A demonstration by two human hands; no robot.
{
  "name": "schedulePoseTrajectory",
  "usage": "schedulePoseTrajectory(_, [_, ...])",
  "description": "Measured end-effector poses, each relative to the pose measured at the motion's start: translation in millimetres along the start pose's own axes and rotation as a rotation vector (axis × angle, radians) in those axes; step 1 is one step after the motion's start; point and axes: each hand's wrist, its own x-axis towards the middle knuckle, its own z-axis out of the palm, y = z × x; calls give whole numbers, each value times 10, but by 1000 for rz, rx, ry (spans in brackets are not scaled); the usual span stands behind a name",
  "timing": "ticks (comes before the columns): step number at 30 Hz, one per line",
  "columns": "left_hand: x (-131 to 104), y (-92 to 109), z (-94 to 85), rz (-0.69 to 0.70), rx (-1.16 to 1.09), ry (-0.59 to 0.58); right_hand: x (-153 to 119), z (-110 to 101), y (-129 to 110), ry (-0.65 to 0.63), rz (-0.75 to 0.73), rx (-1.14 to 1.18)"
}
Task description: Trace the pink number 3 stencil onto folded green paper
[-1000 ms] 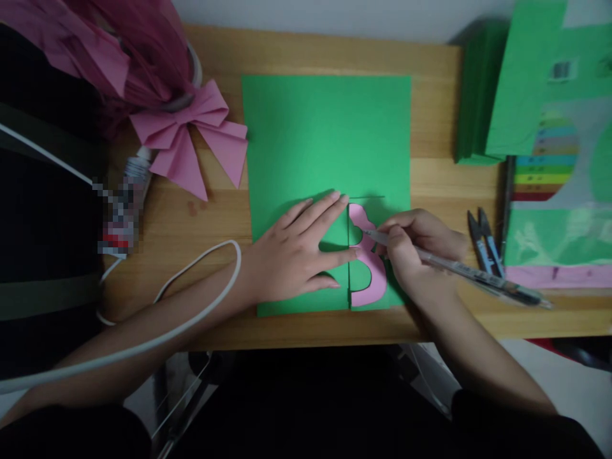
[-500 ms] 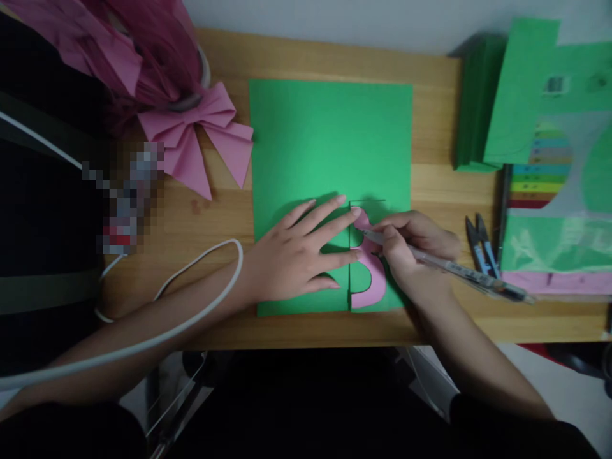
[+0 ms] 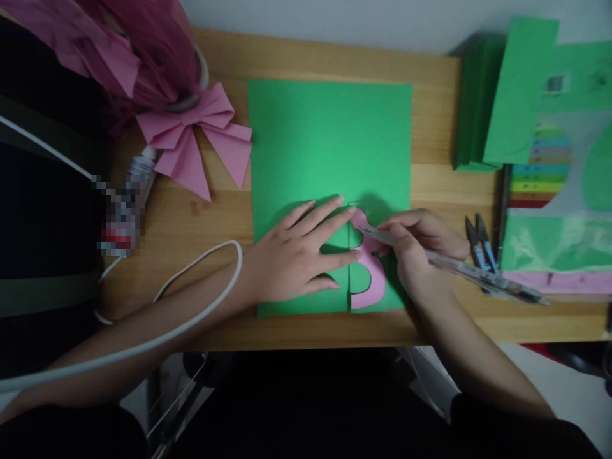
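A green sheet of paper lies flat on the wooden table. On its lower right part rests a pink curved paper cutout, shaped like a 3, beside a dark vertical line. My left hand is spread flat on the sheet, its fingertips touching the cutout's left side. In my right hand is a pen with a clear barrel, pinched near the tip. The tip sits at the upper part of the cutout. Part of the cutout's right edge is hidden behind my right fingers.
A pink paper bow and a tube lie on the left. A white cable loops over my left forearm. Small snips, a stack of green paper and a paper pack are on the right.
My right hand and the pen have shifted slightly to the right, and the pen tip has moved from the cutout's inner left edge onto its upper part. My left hand stays in place.
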Motion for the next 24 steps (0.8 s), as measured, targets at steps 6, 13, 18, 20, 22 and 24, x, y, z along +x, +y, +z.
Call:
schedulePoseTrajectory(6, [0, 7, -1, -12, -5, -14, -17, 6, -84, 79, -48, 111])
schedulePoseTrajectory(13, [-13, 3, 2, -27, -23, -16, 91, 15, -209, -44, 21, 25])
schedulePoseTrajectory(18, [-8, 7, 1, -21, -16, -20, 126, 109, -137, -34, 73, 3])
schedulePoseTrajectory(20, [-6, 10, 3, -24, -15, -18, 128, 118, -119, -27, 63, -7])
schedulePoseTrajectory(22, [-6, 12, 5, -27, -18, -15, 133, 118, -112, -28, 55, -23])
schedulePoseTrajectory(24, [-8, 13, 9, -26, -20, -12, 138, 116, -113, -23, 59, -32])
